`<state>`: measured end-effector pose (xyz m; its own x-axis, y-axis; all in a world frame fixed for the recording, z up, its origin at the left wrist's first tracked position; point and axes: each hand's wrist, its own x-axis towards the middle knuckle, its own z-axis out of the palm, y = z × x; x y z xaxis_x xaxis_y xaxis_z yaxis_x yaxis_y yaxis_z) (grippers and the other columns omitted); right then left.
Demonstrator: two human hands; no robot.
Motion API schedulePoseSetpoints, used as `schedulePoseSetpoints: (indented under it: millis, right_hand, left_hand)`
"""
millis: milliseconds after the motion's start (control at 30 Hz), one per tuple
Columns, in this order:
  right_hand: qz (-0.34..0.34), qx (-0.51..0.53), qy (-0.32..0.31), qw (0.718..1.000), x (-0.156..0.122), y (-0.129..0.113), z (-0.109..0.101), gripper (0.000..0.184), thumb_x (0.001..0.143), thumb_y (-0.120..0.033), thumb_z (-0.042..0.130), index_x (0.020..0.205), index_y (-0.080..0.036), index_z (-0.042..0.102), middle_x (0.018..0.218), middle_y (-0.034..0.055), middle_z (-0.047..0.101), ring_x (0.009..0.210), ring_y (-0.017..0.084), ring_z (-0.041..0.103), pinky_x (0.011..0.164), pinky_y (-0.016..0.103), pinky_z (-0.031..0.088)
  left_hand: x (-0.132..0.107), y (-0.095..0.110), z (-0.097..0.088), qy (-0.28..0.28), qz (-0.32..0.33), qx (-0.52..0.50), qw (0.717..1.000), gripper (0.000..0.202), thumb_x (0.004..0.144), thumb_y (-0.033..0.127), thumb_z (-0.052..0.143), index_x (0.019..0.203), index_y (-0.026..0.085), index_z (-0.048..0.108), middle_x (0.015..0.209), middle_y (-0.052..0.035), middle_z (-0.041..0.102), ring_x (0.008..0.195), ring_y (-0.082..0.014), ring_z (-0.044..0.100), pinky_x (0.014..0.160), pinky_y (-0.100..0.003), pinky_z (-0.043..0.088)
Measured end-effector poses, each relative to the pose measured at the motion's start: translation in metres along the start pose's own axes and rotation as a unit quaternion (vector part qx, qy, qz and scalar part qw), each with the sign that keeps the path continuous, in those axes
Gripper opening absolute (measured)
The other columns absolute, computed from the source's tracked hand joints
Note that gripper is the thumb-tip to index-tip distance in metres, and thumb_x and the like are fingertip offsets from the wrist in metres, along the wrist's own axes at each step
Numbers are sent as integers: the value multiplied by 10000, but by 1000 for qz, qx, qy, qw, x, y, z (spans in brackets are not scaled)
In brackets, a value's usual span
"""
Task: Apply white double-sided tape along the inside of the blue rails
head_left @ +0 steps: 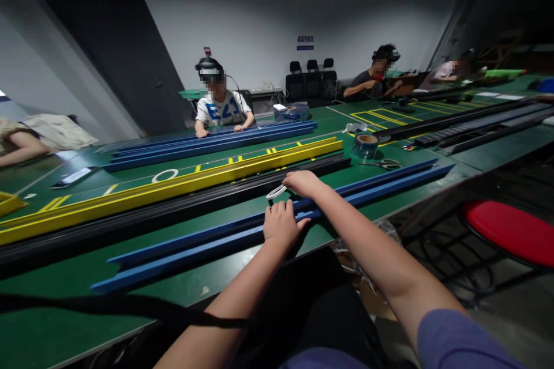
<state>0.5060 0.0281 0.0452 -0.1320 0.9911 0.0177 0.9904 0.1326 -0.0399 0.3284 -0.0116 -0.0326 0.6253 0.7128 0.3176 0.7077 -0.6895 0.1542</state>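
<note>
right hand (303, 182) pinches white ring (276, 192), left hand (281, 226) curled on blue rail (194, 248)

Periwinkle short sleeves (459, 341) end at bare forearms (372, 248) — with dark trousers (329, 317) below.

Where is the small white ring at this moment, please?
In the head view, the white ring sits at the fingertips of the right hand, just above the left hand, which rests on the long blue rail.
</note>
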Motion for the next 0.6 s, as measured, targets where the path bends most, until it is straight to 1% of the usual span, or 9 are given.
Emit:
schedulePoseSetpoints:
  millis: [100, 167, 233, 300, 333, 367, 433, 533, 600]
  right_hand:
    - [47, 38, 20, 998, -7, -1, 6, 256, 1081, -316, 558, 1128, -203, 783, 1140, 85, 725, 1029, 199, 656, 835, 226, 418]
    - [83, 65, 28, 994, -17, 0, 15, 260, 1085, -328, 560, 1173, -214, 776, 1094, 68, 736, 968, 184, 660, 797, 214, 411]
    - [116, 85, 41, 989, -27, 1, 25, 293, 1106, -329, 523, 1231, -217, 762, 1106, 66, 737, 956, 181, 659, 792, 212, 413]
    - [146, 98, 59, 983, -37, -1, 34, 332, 1129, -325, 468, 1260, -210, 751, 1142, 76, 730, 981, 185, 656, 808, 218, 421]
    - [158, 101, 69, 980, -41, -3, 39, 345, 1135, -322, 447, 1262, -208, 747, 1158, 82, 724, 1000, 188, 654, 819, 222, 424]
    - [168, 104, 80, 977, -45, -5, 42, 351, 1138, -320, 435, 1267, -208, 741, 1177, 86, 716, 1024, 192, 650, 830, 226, 427]
    - [178, 105, 100, 973, -52, -10, 49, 346, 1139, -323, 430, 1281, -221, 727, 1207, 88, 697, 1067, 199, 640, 850, 234, 430]
    - [166, 103, 120, 973, -60, -13, 54, 320, 1134, -326, 443, 1273, -242, 718, 1199, 79, 676, 1070, 201, 634, 866, 245, 437]
    - [147, 101, 127, 976, -66, -10, 55, 308, 1129, -326, 453, 1262, -237, 717, 1177, 80, 668, 1050, 202, 634, 874, 252, 446]
  left_hand:
    - [5, 6, 0, -12, -6, -11, 1000, 752, 945, 736, 586, 1375, 121, 629, 1261, -273, 674, 1187, -421, 608, 1036, -578, 427]
    - [5, 4, -3, -29, 9, -10, 999, 744, 958, 695, 590, 1400, 97, 610, 1302, -288, 662, 1212, -433, 603, 1050, -598, 426]
    - [4, -6, -9, -55, 52, -12, 997, 772, 956, 640, 621, 1479, 76, 555, 1392, -295, 632, 1272, -445, 588, 1076, -601, 428]
    - [1, -22, -17, -85, 98, -20, 991, 808, 947, 589, 654, 1560, 90, 490, 1497, -271, 588, 1349, -438, 566, 1114, -569, 433]
    - [-2, -34, -23, -99, 112, -23, 988, 806, 947, 569, 659, 1585, 113, 473, 1535, -249, 571, 1379, -426, 560, 1129, -545, 436]
    - [-5, -46, -28, -107, 114, -22, 988, 796, 948, 564, 657, 1597, 144, 470, 1556, -223, 566, 1386, -418, 567, 1133, -531, 443]
    - [-16, -77, -40, -122, 99, -11, 988, 789, 954, 595, 633, 1617, 202, 465, 1563, -187, 575, 1359, -417, 597, 1118, -535, 461]
    - [-40, -131, -59, -140, 72, 16, 987, 805, 961, 669, 586, 1630, 241, 462, 1539, -163, 602, 1323, -412, 625, 1112, -536, 477]
    - [-60, -169, -72, -156, 54, 34, 986, 810, 974, 683, 553, 1643, 240, 449, 1515, -159, 620, 1291, -394, 645, 1112, -525, 487]
